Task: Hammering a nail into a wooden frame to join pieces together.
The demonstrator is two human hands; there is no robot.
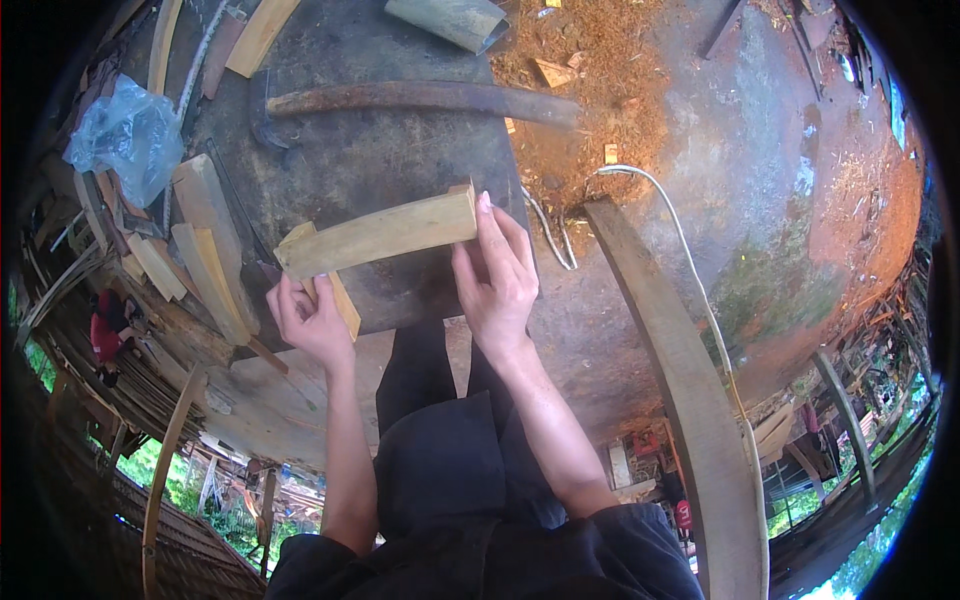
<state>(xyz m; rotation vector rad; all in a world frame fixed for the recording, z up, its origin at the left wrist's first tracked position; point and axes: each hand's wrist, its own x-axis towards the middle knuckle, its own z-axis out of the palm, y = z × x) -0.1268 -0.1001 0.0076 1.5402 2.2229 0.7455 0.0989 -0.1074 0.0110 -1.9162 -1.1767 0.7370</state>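
Note:
A short pale wooden piece (380, 236), slightly bowed, with small blocks at its two ends, is held level over the dark worktop (370, 165). The fingers of my left hand (315, 325) are closed on its left end from below. My right hand (500, 290) grips the right end, thumb beneath and fingers along the end face. Right beside my left hand, a small light wood offcut (344, 305) shows under the held piece. Farther out on the worktop lies a hammer with a long wooden handle (400, 96), its dark metal head to the left.
Several wood blocks (210, 270) and a crumpled clear plastic bag (130, 135) crowd the left side. A grey cylindrical piece (450, 20) lies at the far edge. Sawdust (590, 60) covers the floor beyond, and a long beam (690, 420) with a white cable (700, 285) runs at right.

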